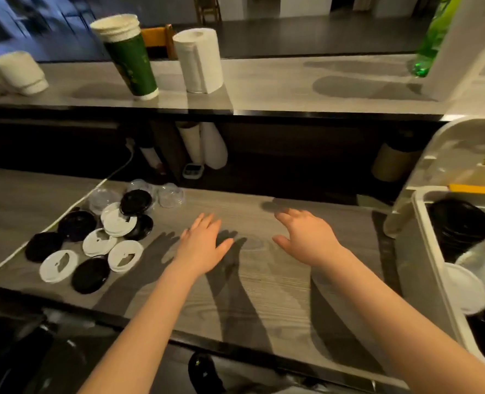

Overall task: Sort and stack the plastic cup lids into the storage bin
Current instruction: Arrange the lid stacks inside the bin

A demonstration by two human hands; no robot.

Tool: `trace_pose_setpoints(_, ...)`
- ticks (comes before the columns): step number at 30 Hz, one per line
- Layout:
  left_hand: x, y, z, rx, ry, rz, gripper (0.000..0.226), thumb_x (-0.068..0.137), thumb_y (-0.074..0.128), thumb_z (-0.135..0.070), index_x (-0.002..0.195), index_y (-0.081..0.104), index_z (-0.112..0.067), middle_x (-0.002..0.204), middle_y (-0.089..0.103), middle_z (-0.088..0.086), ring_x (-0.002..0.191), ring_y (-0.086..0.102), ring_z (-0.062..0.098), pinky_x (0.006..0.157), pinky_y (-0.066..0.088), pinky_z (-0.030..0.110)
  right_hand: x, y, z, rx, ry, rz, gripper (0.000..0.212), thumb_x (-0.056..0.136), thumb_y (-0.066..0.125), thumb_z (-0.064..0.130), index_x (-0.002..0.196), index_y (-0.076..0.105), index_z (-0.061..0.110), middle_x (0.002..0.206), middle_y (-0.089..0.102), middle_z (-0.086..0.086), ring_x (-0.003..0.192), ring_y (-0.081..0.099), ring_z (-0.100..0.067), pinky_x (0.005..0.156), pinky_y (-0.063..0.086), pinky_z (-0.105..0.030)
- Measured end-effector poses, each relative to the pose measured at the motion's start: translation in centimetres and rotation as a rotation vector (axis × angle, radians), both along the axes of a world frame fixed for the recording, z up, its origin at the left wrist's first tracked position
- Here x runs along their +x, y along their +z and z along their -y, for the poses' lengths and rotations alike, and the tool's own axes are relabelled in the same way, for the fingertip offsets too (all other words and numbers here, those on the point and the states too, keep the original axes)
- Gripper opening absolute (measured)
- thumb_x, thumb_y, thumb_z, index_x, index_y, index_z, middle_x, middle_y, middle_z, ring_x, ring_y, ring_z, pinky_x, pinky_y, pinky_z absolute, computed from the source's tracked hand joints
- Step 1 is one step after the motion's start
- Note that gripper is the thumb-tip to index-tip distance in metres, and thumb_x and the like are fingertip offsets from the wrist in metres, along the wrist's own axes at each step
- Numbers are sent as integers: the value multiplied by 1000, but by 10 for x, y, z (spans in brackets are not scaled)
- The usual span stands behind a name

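Several loose cup lids lie scattered on the left of the wooden counter (249, 280): black lids (90, 275), white lids (58, 265) and clear lids (170, 194) at the back. A white storage bin (423, 251) stands at the right edge and holds a stack of black lids (457, 223) and a white lid (463, 291). My left hand (202, 243) hovers over the counter just right of the scattered lids, fingers straight, holding nothing. My right hand (306, 237) hovers mid-counter, fingers relaxed and empty.
A raised shelf behind carries a stack of green paper cups (130, 58), a paper towel roll (200, 61), white cups (16, 72) and a green bottle (434, 38). A white cable (64, 211) runs along the counter's left side. A white appliance (449, 155) stands behind the bin.
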State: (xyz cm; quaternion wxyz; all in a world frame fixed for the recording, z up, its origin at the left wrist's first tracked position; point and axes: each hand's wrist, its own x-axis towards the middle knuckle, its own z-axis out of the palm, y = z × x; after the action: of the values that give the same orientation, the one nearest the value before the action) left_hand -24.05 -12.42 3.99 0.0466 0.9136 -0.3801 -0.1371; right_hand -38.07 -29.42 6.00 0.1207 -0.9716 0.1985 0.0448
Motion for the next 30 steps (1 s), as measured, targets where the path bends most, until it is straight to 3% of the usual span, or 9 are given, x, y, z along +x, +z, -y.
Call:
trace_pose_setpoints(4,58,-8,-48,40,69,-43,62,96,38,-47,147,25,-14,157,16,3,146,5,20,116,17,41,66,-6,-44,14,36,-44,54,94,47,40,143,35,20,145,40,-5,129,40,-27,99,43,-41)
trace_pose_setpoints(14,179,-53,-163,28,185,-90,61,92,47,-47,142,34,-15,149,31,5,138,27,24,109,32,41,198,-47,-143,118,119,-171,54,93,50,38,142,36,21,144,39,-6,129,39,-28,101,41,-41)
trace_pose_setpoints(19,209,-64,-217,163,212,-125,92,73,64,-63,144,27,-18,148,26,5,137,22,28,107,32,42,240,-69,-187,221,182,-270,58,92,54,34,144,31,19,145,37,-9,129,40,-28,103,39,-38)
trace_pose_setpoints(23,218,-80,-248,297,216,-160,108,66,66,-68,145,16,-14,150,17,8,140,14,31,111,27,42,269,-89,-225,345,235,-315,87,84,66,39,150,13,20,152,29,-8,133,38,-28,107,35,-36)
trace_pose_setpoints(26,219,-93,-261,301,221,-186,107,66,69,-63,144,16,-13,150,16,8,140,12,31,113,24,43,285,-105,-248,218,231,-396,103,77,67,54,151,0,28,155,18,-7,135,31,-33,108,35,-43)
trace_pose_setpoints(30,219,-101,-266,260,228,-216,102,68,70,-59,143,18,-14,147,17,7,140,11,32,112,25,44,296,-112,-265,43,224,-440,107,74,62,65,150,-4,28,152,18,-6,136,23,-36,100,42,-45)
